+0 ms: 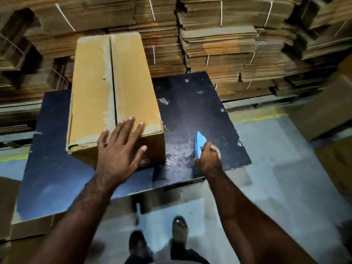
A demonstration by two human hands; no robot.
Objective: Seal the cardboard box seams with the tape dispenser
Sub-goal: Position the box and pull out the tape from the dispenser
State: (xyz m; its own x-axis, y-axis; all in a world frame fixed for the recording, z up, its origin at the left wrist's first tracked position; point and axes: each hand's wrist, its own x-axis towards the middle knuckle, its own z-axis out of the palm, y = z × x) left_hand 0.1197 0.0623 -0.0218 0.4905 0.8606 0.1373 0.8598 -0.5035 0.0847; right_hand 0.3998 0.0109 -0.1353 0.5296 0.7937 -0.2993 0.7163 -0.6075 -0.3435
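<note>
Cardboard box (114, 88) under flat, spread-fingered left hand (119, 149); right hand (208, 159) grips blue tape dispenser (200, 144)

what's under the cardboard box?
The cardboard box sits on a dark board. The left hand rests spread on its near end. The board beneath the box's footprint is hidden.

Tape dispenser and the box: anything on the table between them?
Nothing: in the head view only bare, scuffed dark table separates the cardboard box from the blue tape dispenser held by the right hand.
</note>
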